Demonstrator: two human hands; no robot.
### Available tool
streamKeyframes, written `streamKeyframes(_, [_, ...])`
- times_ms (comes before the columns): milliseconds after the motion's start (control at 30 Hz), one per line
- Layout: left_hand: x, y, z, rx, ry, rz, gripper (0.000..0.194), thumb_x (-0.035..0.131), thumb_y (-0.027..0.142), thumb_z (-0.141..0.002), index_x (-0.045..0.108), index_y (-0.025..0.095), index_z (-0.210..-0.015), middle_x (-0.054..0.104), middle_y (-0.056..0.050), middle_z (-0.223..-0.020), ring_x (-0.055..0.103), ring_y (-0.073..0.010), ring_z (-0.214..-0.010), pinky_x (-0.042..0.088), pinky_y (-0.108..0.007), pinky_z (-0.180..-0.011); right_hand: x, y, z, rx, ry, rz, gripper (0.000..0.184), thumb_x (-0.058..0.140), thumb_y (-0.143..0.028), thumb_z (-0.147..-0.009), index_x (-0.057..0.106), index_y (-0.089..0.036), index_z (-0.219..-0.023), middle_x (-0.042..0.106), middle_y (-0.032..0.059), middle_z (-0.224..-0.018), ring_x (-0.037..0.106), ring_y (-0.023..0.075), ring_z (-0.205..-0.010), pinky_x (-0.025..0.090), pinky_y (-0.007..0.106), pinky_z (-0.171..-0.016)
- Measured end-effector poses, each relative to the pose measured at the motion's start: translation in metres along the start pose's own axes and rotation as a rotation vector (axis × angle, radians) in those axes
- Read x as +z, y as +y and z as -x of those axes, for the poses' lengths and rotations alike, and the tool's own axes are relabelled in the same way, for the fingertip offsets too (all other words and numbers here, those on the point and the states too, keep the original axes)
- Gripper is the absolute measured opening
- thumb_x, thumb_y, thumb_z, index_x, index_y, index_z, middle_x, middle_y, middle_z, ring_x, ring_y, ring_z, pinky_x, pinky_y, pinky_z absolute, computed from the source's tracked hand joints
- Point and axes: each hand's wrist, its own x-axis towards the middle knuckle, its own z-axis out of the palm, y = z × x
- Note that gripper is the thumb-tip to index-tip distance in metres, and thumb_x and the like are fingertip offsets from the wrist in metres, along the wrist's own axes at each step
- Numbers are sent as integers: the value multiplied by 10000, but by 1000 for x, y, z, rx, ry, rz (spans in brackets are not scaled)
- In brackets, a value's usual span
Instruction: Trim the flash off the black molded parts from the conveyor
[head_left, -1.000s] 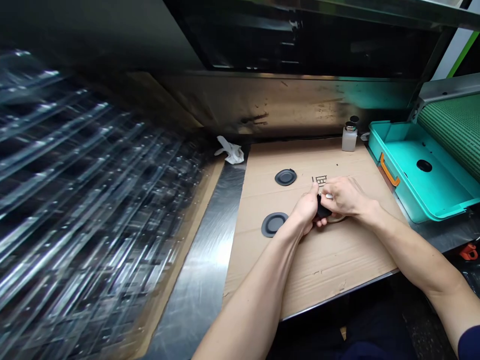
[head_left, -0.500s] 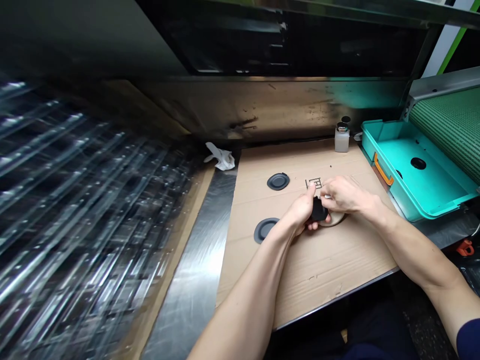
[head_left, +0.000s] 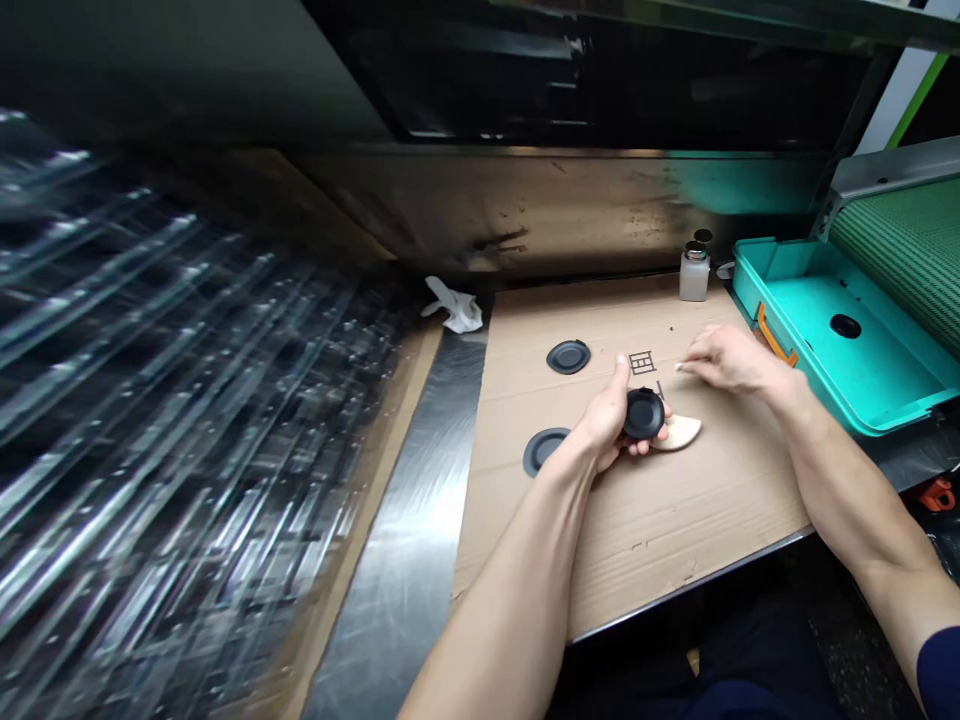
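Observation:
My left hand (head_left: 609, 420) holds a small round black lid-like part (head_left: 644, 413) above the cardboard sheet (head_left: 675, 530), thumb raised beside it. Behind that hand lies a pale cream, rounded flat piece (head_left: 681, 432), partly hidden by the fingers. To the right, my right hand (head_left: 724, 357) is raised with its fingertips pinched on a tiny white bit (head_left: 679, 367), too small to name. Two more dark round parts lie on the cardboard: one dark lid-like disc (head_left: 568, 356) farther back and one grey-rimmed disc (head_left: 543, 452) partly covered by my left forearm.
A clear bottle with a metal top (head_left: 694, 272) stands at the back. On the right, a turquoise bin (head_left: 810, 375) with an orange handle holds a black part, beside a green conveyor belt (head_left: 907, 235). A crumpled white glove or cloth (head_left: 454, 306) lies back left; shiny clear trays (head_left: 172, 430) fill the left.
My right hand has moved away from the black part to the right, pinching the white bit. My left hand still holds the black part, its round face now showing. The view has shifted slightly.

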Motion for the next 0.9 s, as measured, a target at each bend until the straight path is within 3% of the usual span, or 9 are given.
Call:
streamKeyframes(100, [-11, 7, 0, 41, 24, 188, 853, 186, 733, -981, 714, 64, -952, 673, -176, -578, 541, -178, -348, 371, -241, -301, -7, 20, 3, 51, -2, 24, 223, 648, -349, -941, 804, -209, -867, 746, 41, -813, 617, 174, -775, 389, 299, -724])
streamKeyframes(167, [-15, 11, -1, 21, 23, 305, 783, 195, 645, -1014, 695, 43, -1012, 682, -183, -625, 564, -176, -392, 415, -239, -331, -3, 21, 2, 118, 44, 37, 257, 620, -358, -958, 792, -200, -851, 727, 35, -775, 592, 164, -729, 363, 294, -691])
streamKeyframes(333, [-17, 15, -2, 20, -50, 496, 511, 293, 357, -997, 636, 16, -1161, 682, -169, -735, 577, -154, -468, 361, -188, -316, 18, -10, -6, 120, 210, -110, 267, 559, -339, -987, 759, -179, -911, 709, 27, -822, 577, 151, -751, 382, 274, -712])
streamKeyframes(467, [-15, 11, -6, 117, -57, 506, 467, 294, 355, -1022, 652, 61, -1083, 692, -158, -773, 610, -164, -522, 402, -206, -353, 32, -38, -9, 107, 332, -241, 190, 614, -321, -960, 744, -183, -959, 702, 38, -905, 603, 157, -834, 429, 267, -769])
streamKeyframes(633, [-4, -3, -18, 290, 0, 526, 474, 302, 370, -1065, 637, 137, -823, 642, -63, -662, 601, -146, -527, 442, -222, -415, 60, -64, -9, 174, 287, -178, 136, 614, -291, -971, 702, -189, -965, 687, 55, -957, 611, 179, -886, 454, 282, -810])
streamKeyframes(733, [3, -9, -24, 354, 134, 538, 408, 398, 360, -1052, 650, 147, -812, 658, -33, -673, 655, -145, -621, 529, -225, -558, 74, -75, -6, 224, 324, -56, 215, 535, -305, -1025, 710, -185, -993, 675, 91, -1015, 589, 216, -982, 460, 323, -874])
streamKeyframes(833, [5, -10, -24, 411, 241, 525, 398, 425, 359, -1032, 698, 133, -851, 733, -69, -794, 717, -170, -806, 572, -250, -777, 80, -81, -2, 90, 257, -33, 266, 476, -287, -1046, 723, -193, -1018, 670, 90, -1027, 572, 219, -1014, 471, 348, -920])
streamKeyframes(900, [5, -9, -23, 420, 258, 513, 434, 386, 350, -1036, 718, 120, -876, 748, -84, -817, 721, -175, -845, 569, -259, -827, 78, -81, -1, -15, 178, -11, 254, 482, -250, -1032, 729, -205, -1065, 670, 83, -1041, 566, 219, -1033, 476, 356, -942])
